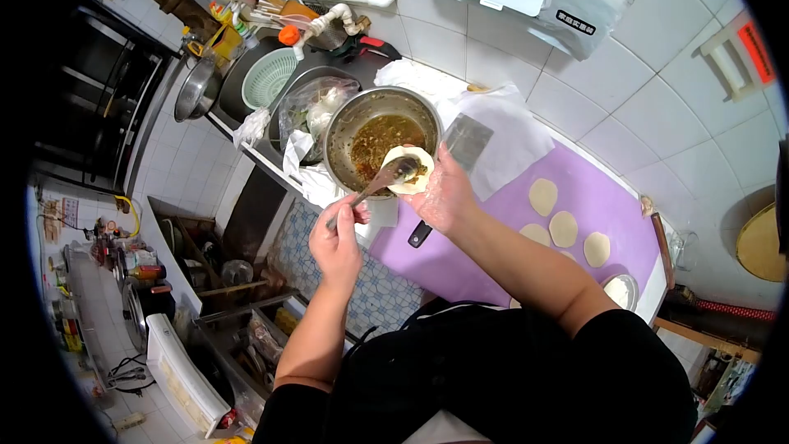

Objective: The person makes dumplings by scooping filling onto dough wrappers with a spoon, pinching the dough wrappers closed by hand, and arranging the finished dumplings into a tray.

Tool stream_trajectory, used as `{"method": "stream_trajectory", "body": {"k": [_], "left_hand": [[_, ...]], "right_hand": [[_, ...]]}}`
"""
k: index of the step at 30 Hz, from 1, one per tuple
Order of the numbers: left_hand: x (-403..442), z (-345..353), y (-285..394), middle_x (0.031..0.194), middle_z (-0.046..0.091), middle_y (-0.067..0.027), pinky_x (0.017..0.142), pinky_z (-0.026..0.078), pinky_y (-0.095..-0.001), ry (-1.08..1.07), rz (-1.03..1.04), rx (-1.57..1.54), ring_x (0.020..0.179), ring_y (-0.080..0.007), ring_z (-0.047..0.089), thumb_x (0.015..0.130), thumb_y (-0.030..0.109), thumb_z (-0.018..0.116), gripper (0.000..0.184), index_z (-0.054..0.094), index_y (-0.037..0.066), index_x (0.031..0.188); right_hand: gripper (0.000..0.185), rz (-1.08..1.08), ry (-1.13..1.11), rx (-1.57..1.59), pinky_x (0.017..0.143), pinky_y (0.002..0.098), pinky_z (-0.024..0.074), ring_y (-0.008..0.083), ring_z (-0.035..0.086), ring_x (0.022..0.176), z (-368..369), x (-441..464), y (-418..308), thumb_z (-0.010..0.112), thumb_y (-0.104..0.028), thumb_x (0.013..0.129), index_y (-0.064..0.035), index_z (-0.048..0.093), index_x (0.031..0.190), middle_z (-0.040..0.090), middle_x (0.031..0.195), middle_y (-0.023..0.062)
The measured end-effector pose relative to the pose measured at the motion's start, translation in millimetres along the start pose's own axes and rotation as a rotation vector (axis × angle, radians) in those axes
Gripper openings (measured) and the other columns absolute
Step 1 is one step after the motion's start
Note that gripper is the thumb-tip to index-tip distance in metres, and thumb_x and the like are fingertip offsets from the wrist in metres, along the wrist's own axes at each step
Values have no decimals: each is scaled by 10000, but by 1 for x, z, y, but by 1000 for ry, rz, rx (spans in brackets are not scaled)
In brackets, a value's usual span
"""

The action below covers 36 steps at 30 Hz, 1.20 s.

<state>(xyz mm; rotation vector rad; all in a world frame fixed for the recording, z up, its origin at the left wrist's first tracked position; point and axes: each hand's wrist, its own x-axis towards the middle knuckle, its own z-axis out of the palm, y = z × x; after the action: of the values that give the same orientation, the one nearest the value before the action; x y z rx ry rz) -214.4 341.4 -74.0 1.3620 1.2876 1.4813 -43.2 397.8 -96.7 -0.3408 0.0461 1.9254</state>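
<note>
My left hand [337,238] is closed round the handle of a wooden spoon [371,189]. The spoon's bowl rests on a round dough wrapper [416,182], with some brown filling on the dough. That wrapper lies on the palm of my right hand [446,193], held over the near edge of a metal bowl [335,136]. Inside the bowl is a brown, wet, chopped filling [385,133]. Just right of the bowl lies a cleaver, its broad blade [470,141] behind my right hand and its black handle [419,234] nearer to me.
Several flat dough rounds [563,229] lie on a purple mat [493,267]. A dish of white flour [620,290] stands at the mat's right corner. Left are a sink [238,86] with a green colander [269,78], a plastic bag [316,107] and a steel pan [197,90].
</note>
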Motion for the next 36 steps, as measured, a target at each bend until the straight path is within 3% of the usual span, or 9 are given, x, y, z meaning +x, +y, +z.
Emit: {"method": "stream_trajectory", "body": {"k": [8,12,15,19,23,24,27,29,36], "left_hand": [[16,-13,8,814,657,-92,652,520,-263,62,-155,-155,679,-128,608,973,148,526,231,611,-60,1024],[15,-9,10,814,650,-97,660,521,-268,-25,-153,-23,687,-138,611,968,139,534,226,607,-65,1033],[10,-3,18,810,653,-97,659,519,-261,-20,-83,-145,684,-131,610,963,126,539,217,609,-69,1030],[11,-3,11,811,653,-101,661,519,-268,-70,-212,-6,700,-138,609,962,117,536,214,607,-71,1035],[15,-15,10,825,655,-103,660,515,-265,-1,-85,-178,706,-147,613,970,131,517,233,609,-77,1021],[16,-17,8,825,662,-99,664,512,-271,44,-73,-144,693,-143,612,967,142,522,234,629,-60,1018],[24,-11,-16,861,672,-117,710,507,-295,-4,76,447,722,-185,626,946,133,542,210,650,-27,1031],[34,-2,-41,978,662,-132,846,477,-369,-222,329,897,929,-278,611,909,123,573,207,663,17,1062],[40,7,-83,1001,621,-115,855,450,-405,-417,393,1147,958,-310,560,822,149,642,275,668,39,1073]], "right_hand": [[607,33,-21,-23,1112,479,277,315,412,1285,0,-9,-1,249,-511,995,-12,443,1279,459,1347,163],[604,56,-50,-18,1108,480,285,316,417,1283,3,-13,3,254,-512,994,-16,438,1288,465,1342,167],[605,71,-50,-30,1105,482,289,317,422,1278,3,-15,4,260,-515,993,-17,432,1291,468,1336,170],[569,76,-3,-44,1091,475,298,306,450,1245,6,-20,4,274,-486,1002,-10,443,1265,489,1295,166],[585,30,41,-71,1094,467,300,302,454,1238,-3,-20,0,267,-499,999,-10,450,1261,489,1289,165],[602,17,58,-81,1101,466,296,307,439,1257,-6,-20,-3,254,-509,997,-8,445,1272,471,1312,173],[624,2,68,-84,1110,454,291,313,421,1276,-11,-24,-11,234,-513,998,1,435,1288,456,1334,175],[624,-16,50,-68,1105,451,296,313,424,1271,-16,-27,-14,234,-511,999,5,432,1291,460,1330,171],[563,18,52,-54,1068,428,338,279,473,1210,5,-57,-23,248,-478,1008,-19,453,1263,502,1269,154]]}}
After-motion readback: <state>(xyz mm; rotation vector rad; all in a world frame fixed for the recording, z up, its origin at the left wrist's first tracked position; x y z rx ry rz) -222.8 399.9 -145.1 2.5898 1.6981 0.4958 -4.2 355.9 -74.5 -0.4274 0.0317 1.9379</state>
